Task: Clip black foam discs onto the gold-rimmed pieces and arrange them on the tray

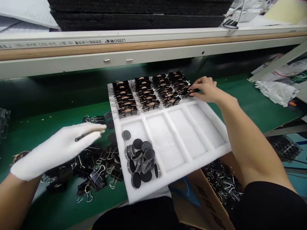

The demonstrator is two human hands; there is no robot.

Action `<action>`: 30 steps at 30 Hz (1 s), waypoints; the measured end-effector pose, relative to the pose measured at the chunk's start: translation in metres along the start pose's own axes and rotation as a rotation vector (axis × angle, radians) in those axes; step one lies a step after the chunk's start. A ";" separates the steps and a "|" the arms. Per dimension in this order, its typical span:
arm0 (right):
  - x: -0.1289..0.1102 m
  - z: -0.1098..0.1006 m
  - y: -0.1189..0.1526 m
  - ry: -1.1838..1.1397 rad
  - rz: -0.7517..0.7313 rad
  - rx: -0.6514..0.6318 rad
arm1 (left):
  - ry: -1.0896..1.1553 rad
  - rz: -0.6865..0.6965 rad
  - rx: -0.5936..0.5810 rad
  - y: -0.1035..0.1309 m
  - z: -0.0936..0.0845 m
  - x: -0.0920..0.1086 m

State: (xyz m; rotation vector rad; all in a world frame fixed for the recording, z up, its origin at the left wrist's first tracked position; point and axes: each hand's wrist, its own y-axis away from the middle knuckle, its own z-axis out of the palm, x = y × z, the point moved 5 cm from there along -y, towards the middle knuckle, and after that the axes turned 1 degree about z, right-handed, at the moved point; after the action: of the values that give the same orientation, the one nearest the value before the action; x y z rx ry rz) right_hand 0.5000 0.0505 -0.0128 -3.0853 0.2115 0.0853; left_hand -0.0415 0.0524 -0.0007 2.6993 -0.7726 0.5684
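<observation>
My left hand [69,140], in a white glove, is over the loose black binder clips [97,175] left of the white foam tray [168,145]; its fingers are together, and a small dark item shows between thumb and fingers, too unclear to name. At the tray's back right corner, my bare right hand [203,89] pinches a black binder clip [192,90] at the end of a row. Several rows of clips with copper-coloured pieces [144,92] fill the back part of the tray. Round dark discs [146,156] lie in its front left compartment.
A shelf edge [144,57] with black foam blocks [141,14] on it runs across the back. An open carton [203,204] with many clips stands below the tray at the right. A white cloth [277,91] lies on the green table [247,108].
</observation>
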 end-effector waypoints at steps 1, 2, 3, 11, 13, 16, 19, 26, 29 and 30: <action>0.001 -0.003 0.001 0.007 -0.010 0.003 | 0.006 0.007 0.006 0.000 -0.001 0.001; 0.003 -0.006 0.003 0.017 -0.016 0.009 | 0.012 0.010 0.010 0.000 -0.002 0.001; 0.004 -0.008 0.003 0.025 -0.022 0.016 | 0.016 0.010 0.009 0.000 -0.003 0.001; -0.007 -0.002 0.000 -0.032 -0.062 0.029 | 0.010 0.013 0.013 0.001 -0.004 -0.002; -0.012 -0.003 0.002 -0.025 -0.049 0.014 | 0.005 0.016 0.010 0.003 -0.004 -0.001; -0.020 -0.010 0.009 -0.008 -0.022 0.003 | 0.000 0.050 0.028 0.008 -0.009 0.000; -0.033 -0.025 0.022 0.018 0.051 0.061 | -0.023 0.089 0.103 0.016 -0.023 -0.002; -0.159 -0.025 0.071 -0.090 -0.543 0.035 | -0.015 0.045 0.358 0.033 -0.057 -0.017; -0.218 0.002 0.093 -0.154 -0.786 -0.046 | 0.011 -0.055 0.547 0.059 -0.062 -0.035; -0.233 0.013 0.096 -0.159 -0.823 -0.058 | 0.037 -0.098 0.609 0.072 -0.062 -0.044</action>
State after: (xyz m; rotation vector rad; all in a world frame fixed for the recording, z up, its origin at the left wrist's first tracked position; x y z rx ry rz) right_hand 0.2560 -0.0129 -0.0161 -2.9225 -1.0569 0.2955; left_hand -0.1342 0.0351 0.0459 3.2337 -0.5102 0.9550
